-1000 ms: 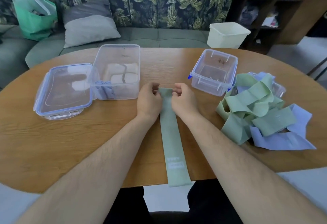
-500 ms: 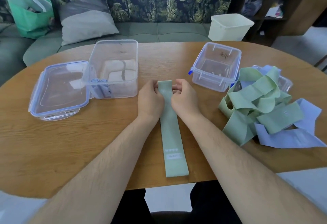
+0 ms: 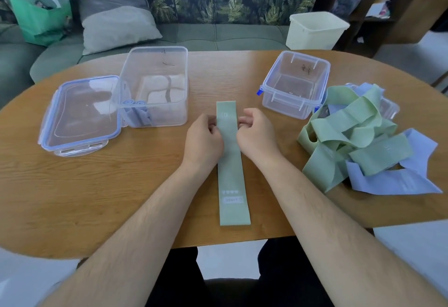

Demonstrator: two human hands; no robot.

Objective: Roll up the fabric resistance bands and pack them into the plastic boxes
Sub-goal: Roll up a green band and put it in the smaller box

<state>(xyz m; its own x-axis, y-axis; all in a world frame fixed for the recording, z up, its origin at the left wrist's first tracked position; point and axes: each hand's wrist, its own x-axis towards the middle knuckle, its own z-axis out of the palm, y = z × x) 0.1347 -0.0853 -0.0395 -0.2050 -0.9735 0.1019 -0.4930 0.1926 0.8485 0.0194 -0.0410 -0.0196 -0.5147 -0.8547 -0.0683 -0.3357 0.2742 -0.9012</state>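
Note:
A green fabric band lies flat and straight on the wooden table, its near end by the table's front edge. My left hand pinches its left edge and my right hand pinches its right edge, both a little short of the far end. A large clear box at the left holds rolled blue bands in its near left corner. A smaller clear box stands at the right with no bands in it. A heap of green and blue bands lies at the far right.
A clear lid with a blue rim lies left of the large box. Behind the table are a green sofa with a grey cushion, a green bag and a white bin. Another clear lid is partly buried under the heap.
The band has slid away from me, so its near end now rests on the table instead of hanging over the edge. My hands now hold it slightly behind its far end.

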